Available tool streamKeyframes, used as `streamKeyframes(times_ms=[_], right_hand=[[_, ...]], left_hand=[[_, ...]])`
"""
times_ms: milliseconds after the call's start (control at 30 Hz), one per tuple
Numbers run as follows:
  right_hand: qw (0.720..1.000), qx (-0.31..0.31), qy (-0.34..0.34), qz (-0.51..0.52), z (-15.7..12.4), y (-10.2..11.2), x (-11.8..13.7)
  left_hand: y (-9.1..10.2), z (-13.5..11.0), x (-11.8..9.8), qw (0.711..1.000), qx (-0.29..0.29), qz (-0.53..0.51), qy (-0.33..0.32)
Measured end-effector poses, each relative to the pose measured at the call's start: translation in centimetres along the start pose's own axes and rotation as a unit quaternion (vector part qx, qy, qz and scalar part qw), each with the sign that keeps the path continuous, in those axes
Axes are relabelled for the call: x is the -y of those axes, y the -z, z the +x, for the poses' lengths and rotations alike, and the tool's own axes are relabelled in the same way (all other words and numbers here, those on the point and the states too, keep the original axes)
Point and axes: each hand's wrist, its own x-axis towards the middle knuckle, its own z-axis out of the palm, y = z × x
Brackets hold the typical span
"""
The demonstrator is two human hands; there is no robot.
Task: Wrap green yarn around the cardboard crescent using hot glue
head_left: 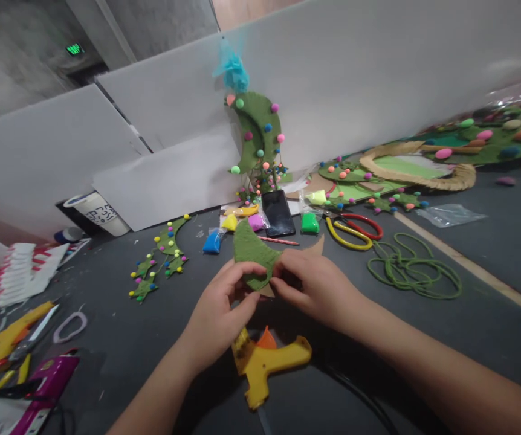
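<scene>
Crescent (250,246) held crosswise, brown tip (317,246) aimed up-right.

Both hands are bare, the left hand (222,299) and the right hand (317,287) alike, with slender fingers (248,267) and rounded knuckles. The left forearm (161,386) and right forearm (433,362) are bare as far as they show, smooth in outline, narrow at the wrists, thicker toward the elbows. The upper arms lie out of view.

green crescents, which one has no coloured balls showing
The plain crescent held between left hand and right hand; others, like the upright crescent and left-side crescent, carry balls.
</scene>
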Motion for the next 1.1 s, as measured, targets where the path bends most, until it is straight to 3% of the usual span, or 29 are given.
streamKeyframes(times_ms=[200, 600, 833, 1100], right_hand=[[1.0, 0.017, -0.002, 0.022, 0.0, -0.3, 0.2], [0.996, 0.059, -0.016, 0.071, -0.1, -1.2, 0.2], [0.995, 0.083, -0.027, 0.056, -0.2, -1.2, 0.6], [0.997, 0.076, -0.001, 0.01, -0.6, -1.0, 0.9]], left_hand=[[0.7, 0.0, 0.8, 0.999, 0.028, 0.019, -0.021], [1.3, -1.0, 1.8, 0.998, 0.048, 0.036, 0.0], [1.6, -1.1, 2.1, 0.996, 0.052, 0.068, -0.02], [0.9, -1.1, 2.2, 0.999, 0.044, 0.02, -0.004]])
